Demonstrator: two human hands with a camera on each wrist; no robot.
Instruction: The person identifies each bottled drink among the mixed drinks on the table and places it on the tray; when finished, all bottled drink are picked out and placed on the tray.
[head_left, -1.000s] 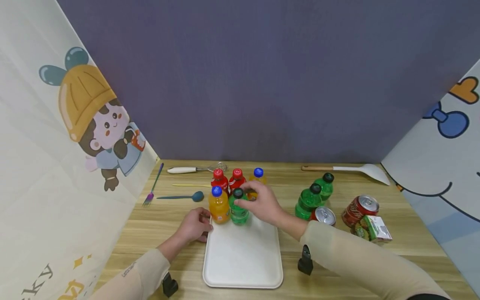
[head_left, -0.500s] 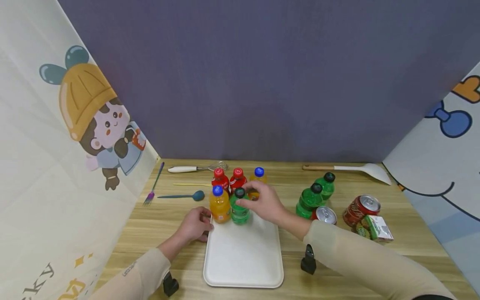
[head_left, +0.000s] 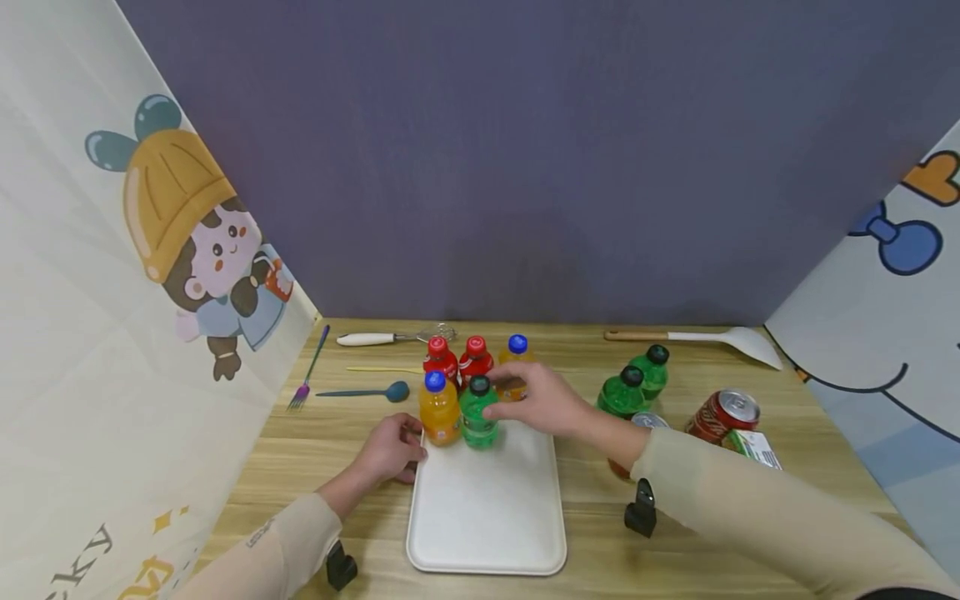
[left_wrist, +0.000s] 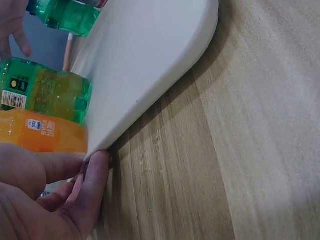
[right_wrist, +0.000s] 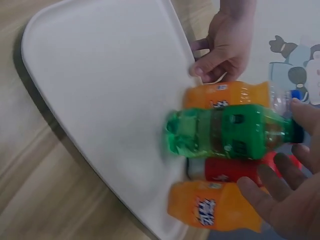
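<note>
My left hand (head_left: 390, 450) pinches the left rim of a white tray (head_left: 487, 517), thumb and fingers meeting at its edge in the left wrist view. Upright on the tray's far part stands a green soda bottle (head_left: 478, 417) with a black cap. Around its right side spread the fingers of my right hand (head_left: 543, 400); in the right wrist view they are extended and apart from the bottle's body. Beside it is an orange soda bottle (head_left: 439, 417) with a blue cap. Behind are two red-capped bottles (head_left: 476, 364) and another orange bottle (head_left: 516, 357), partly hidden.
Two more green bottles (head_left: 621, 393), a can partly hidden by my right arm, a red can (head_left: 712, 417) and a small carton (head_left: 753, 447) stand at right. A spatula (head_left: 697, 337), whisk (head_left: 375, 339), fork (head_left: 303, 383) and blue spoon (head_left: 375, 392) lie farther back.
My right hand has moved slightly right, its fingers loosening from the green bottle, which stays in place. The left hand keeps its hold on the tray.
</note>
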